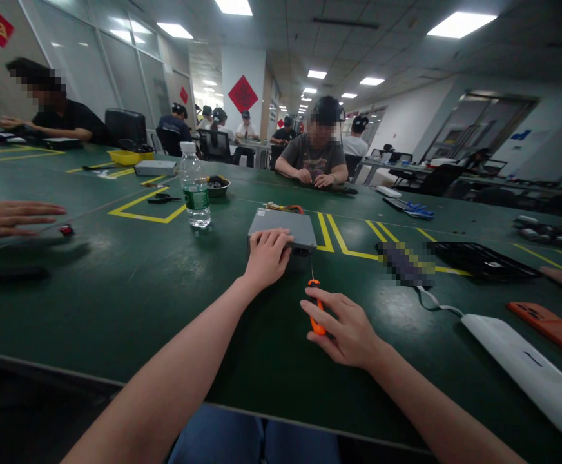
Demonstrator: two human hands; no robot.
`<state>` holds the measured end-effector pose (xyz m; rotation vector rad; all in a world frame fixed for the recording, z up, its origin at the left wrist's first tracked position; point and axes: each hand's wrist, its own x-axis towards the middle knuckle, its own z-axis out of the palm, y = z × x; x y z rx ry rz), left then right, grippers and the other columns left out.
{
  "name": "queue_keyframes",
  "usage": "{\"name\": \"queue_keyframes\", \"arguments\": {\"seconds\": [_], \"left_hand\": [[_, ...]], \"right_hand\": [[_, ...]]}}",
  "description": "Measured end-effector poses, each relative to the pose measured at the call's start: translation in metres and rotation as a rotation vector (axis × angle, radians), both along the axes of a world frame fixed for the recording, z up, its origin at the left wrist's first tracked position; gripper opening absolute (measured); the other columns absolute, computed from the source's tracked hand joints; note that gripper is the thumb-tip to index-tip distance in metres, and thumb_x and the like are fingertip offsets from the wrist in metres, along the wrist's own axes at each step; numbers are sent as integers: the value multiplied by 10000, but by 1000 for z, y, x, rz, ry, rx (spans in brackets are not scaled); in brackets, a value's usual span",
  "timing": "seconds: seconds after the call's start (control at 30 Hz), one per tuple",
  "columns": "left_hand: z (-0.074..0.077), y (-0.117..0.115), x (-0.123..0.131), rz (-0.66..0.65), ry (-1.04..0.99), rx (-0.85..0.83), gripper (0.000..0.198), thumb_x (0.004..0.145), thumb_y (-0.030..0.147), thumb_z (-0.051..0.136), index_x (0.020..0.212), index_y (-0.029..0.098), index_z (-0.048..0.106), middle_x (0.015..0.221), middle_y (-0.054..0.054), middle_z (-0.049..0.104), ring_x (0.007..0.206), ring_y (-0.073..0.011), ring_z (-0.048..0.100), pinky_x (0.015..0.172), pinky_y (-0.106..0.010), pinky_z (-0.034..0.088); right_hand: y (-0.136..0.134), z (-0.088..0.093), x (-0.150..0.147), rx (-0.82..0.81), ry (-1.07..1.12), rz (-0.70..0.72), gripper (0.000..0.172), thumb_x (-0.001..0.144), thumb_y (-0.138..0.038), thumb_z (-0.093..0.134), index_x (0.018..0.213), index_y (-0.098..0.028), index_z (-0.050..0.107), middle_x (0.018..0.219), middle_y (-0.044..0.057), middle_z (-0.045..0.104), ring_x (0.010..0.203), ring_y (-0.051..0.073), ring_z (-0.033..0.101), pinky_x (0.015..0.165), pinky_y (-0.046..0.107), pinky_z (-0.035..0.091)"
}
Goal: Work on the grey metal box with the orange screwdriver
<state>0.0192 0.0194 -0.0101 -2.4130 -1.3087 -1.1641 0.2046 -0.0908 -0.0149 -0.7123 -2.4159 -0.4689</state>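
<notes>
A grey metal computer power supply (pixel 281 222) lies on the green table, with coloured wires (pixel 285 207) coming out at its far side. My left hand (pixel 267 258) rests over its near left corner, fingers curled on the top face and holding it. In my right hand (pixel 341 322) is a screwdriver (pixel 316 316) with an orange and black handle, held between thumb and fingers. Its thin shaft points away from me to the near right edge of the power supply. Whether the tip sits in a screw is too small to tell.
A water bottle (pixel 196 187) stands left of the power supply, near a metal bowl (pixel 218 185) of small parts. To the right lie a phone (pixel 404 264) cabled to a white power bank (pixel 523 367), an orange phone (pixel 552 328) and a black frame (pixel 484 259). Another person's hand (pixel 15 219) reaches in at left.
</notes>
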Motion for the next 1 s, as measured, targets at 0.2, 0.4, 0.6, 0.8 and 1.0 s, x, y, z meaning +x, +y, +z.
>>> {"name": "queue_keyframes", "arguments": {"seconds": [0.2,0.4,0.6,0.8,1.0], "left_hand": [[0,0,0,6,1,-9,211,872,221,446,1065,249,527,1236,-25,555,1153,-209,453,976,-396,258],[-1,1,0,4,0,11,196,872,218,450,1051,249,523,1231,-17,560,1151,-205,456,968,-392,259],[-2,1,0,2,2,9,201,874,216,443,1056,249,520,1239,-20,554,1160,-213,450,972,-399,253],[-1,1,1,10,3,6,195,872,223,454,1051,250,525,1236,-18,556,1154,-211,452,976,-394,255],[0,0,0,6,2,5,197,870,224,457,1053,238,529,1227,-28,561,1150,-211,457,978,-395,252]], "right_hand": [[3,-6,-3,-29,127,41,392,854,-408,552,1127,-158,424,1121,180,592,852,210,647,673,333,539],[1,-3,0,-75,48,34,392,885,-362,455,1201,-134,418,1155,192,553,993,253,597,740,372,531],[0,0,-4,46,-10,16,334,905,-381,461,1131,-139,503,1123,181,585,782,189,626,620,298,514],[2,-4,-2,-5,110,57,426,853,-458,535,1104,-129,436,1069,180,601,909,229,628,692,332,545],[-1,2,-4,22,-29,7,349,912,-357,423,1187,-143,457,1107,172,565,934,230,615,696,336,545]]}}
